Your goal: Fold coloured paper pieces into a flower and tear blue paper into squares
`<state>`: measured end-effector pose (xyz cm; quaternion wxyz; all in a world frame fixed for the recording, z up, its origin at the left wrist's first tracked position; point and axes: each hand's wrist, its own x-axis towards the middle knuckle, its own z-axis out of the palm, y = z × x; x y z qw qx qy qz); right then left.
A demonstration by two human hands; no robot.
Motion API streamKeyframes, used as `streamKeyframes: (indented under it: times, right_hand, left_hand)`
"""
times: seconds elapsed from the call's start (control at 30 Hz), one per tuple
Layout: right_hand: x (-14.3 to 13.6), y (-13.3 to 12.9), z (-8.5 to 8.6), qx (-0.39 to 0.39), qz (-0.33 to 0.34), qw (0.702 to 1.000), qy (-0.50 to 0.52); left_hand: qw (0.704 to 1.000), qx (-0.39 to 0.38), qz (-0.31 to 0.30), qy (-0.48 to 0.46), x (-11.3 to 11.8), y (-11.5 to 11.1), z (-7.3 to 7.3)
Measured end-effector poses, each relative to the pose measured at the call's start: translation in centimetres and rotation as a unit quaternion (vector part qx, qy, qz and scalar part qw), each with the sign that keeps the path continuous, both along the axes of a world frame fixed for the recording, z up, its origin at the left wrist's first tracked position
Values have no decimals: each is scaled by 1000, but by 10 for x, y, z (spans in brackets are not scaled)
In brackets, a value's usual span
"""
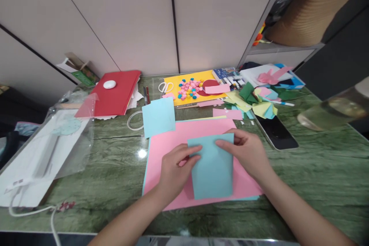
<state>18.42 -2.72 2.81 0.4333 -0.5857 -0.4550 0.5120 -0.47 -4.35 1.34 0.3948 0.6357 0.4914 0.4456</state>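
Note:
Both hands hold one light blue paper (213, 169) above a large pink sheet (164, 173). My left hand (177, 167) grips its left edge near the top, fingertips on the front face. At the upper right corner, my right hand (246, 148) pinches the same paper, thumb in front and fingers partly hidden behind. Blue paper edges show beneath the pink sheet. Another light blue piece (159, 117) lies just behind, overlapping the pink sheet's upper left corner.
White scissors (165, 87) and small coloured balls (190, 88) rest on yellow paper (178, 102). A phone (276, 132), folded paper scraps (250, 96) and a clear bottle (331, 111) are at right. A red folder (115, 98) and plastic sleeve (77, 153) lie left.

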Motion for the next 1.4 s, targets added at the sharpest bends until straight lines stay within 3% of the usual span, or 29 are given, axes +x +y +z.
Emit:
streamKeyframes:
  times: [0.9, 1.2, 1.4]
  right_hand:
    - [4, 0, 2, -15, 16, 999, 38]
    - [5, -2, -1, -18, 24, 999, 33]
    - [13, 3, -1, 19, -5, 999, 28]
  left_hand:
    - [997, 76, 0, 8, 0, -3, 1]
    - [999, 52, -5, -10, 1, -3, 1]
    - [1000, 24, -2, -9, -1, -3, 0]
